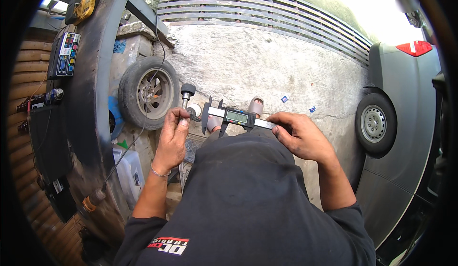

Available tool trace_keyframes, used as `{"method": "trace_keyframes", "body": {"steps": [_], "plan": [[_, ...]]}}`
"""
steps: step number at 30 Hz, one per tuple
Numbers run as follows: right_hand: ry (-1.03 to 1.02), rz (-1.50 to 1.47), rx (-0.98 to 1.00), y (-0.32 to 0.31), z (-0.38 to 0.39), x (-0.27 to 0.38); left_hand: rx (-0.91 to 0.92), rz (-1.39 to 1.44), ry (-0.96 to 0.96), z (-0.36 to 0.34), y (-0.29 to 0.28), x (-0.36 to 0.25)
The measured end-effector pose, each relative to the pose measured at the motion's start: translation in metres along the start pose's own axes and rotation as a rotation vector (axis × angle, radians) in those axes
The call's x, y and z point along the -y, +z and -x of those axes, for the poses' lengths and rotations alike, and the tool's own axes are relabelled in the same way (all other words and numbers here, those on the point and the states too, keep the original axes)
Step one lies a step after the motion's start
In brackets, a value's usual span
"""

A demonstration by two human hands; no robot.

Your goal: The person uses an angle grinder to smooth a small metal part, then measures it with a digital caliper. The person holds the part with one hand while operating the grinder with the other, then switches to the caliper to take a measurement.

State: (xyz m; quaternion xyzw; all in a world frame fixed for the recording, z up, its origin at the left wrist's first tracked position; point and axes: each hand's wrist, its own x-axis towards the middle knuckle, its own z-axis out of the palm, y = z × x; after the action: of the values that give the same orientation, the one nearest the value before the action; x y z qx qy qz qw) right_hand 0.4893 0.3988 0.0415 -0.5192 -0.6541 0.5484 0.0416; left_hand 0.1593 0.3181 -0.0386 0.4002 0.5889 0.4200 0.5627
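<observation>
My left hand (173, 137) is closed around a short metal rod with a black rounded head (188, 89), held roughly upright. A black piece sticks out at the rod's lower end beside my fingers. In my right hand (300, 135) is a digital caliper (237, 117), gripped by the end of its beam between thumb and fingers. The caliper lies level across my lap, display facing up. A gap shows between its jaws, whose outer side is close to the rod's lower end; whether they touch I cannot tell.
A worn tyre on an alloy wheel (148, 93) leans by the workbench (88, 99) at left. On the bench are a black device with coloured buttons (66, 54) and a yellow-black tool (82, 8). A grey car (396, 170) stands at right. A metal grate (257, 4) crosses the concrete ahead.
</observation>
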Motion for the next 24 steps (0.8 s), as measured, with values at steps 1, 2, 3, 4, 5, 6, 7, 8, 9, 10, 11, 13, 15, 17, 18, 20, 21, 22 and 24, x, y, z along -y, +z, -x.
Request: {"method": "trace_keyframes", "body": {"steps": [1, 2, 3, 4, 5, 6, 7, 8, 9, 10, 11, 13, 15, 17, 18, 20, 21, 22, 24], "plan": [[0.006, -0.035, 0.003, 0.001, -0.002, 0.001, -0.047, -0.044, 0.011, 0.002, -0.005, 0.0], [0.015, -0.081, 0.014, 0.003, -0.004, 0.003, -0.08, -0.061, 0.055, 0.008, -0.011, -0.001], [0.049, -0.118, 0.031, 0.006, -0.007, 0.006, -0.074, -0.083, 0.066, 0.013, -0.017, -0.003], [0.032, -0.177, 0.045, 0.009, -0.009, 0.01, -0.073, -0.108, 0.078, 0.019, -0.026, -0.007], [0.043, -0.222, 0.063, 0.011, -0.01, 0.015, -0.081, -0.121, 0.064, 0.025, -0.034, -0.01], [0.043, -0.268, 0.083, 0.013, -0.013, 0.02, -0.067, -0.013, -0.014, 0.035, -0.041, -0.015], [0.041, -0.302, 0.11, 0.017, -0.017, 0.026, -0.077, -0.016, 0.042, 0.042, -0.047, -0.017], [0.032, -0.337, 0.138, 0.021, -0.021, 0.031, -0.09, 0.006, 0.065, 0.049, -0.05, -0.017], [0.037, -0.363, 0.159, 0.024, -0.024, 0.037, -0.099, 0.039, 0.085, 0.056, -0.054, -0.017], [0.052, -0.368, 0.17, 0.027, -0.027, 0.043, -0.098, 0.068, 0.063, 0.063, -0.06, -0.018], [0.009, -0.366, 0.185, 0.03, -0.03, 0.048, -0.102, 0.101, 0.073, 0.068, -0.065, -0.017], [-0.011, -0.336, 0.201, 0.038, -0.037, 0.06, -0.113, 0.167, 0.094, 0.078, -0.077, -0.014], [-0.042, -0.333, 0.237, 0.046, -0.043, 0.071, -0.094, 0.23, 0.134, 0.088, -0.087, -0.008], [-0.065, -0.32, 0.271, 0.056, -0.049, 0.083, -0.083, 0.251, 0.147, 0.1, -0.1, -0.003], [-0.076, -0.312, 0.288, 0.062, -0.052, 0.088, -0.076, 0.266, 0.133, 0.106, -0.105, -0.001], [-0.087, -0.306, 0.321, 0.074, -0.057, 0.098, -0.07, 0.285, 0.11, 0.119, -0.113, 0.005], [-0.088, -0.308, 0.337, 0.08, -0.06, 0.102, -0.075, 0.316, 0.1, 0.125, -0.117, 0.007], [-0.089, -0.309, 0.352, 0.086, -0.063, 0.106, -0.081, 0.348, 0.091, 0.131, -0.121, 0.01], [-0.094, -0.308, 0.395, 0.095, -0.068, 0.112, -0.124, 0.355, 0.059, 0.142, -0.123, 0.014]]}}
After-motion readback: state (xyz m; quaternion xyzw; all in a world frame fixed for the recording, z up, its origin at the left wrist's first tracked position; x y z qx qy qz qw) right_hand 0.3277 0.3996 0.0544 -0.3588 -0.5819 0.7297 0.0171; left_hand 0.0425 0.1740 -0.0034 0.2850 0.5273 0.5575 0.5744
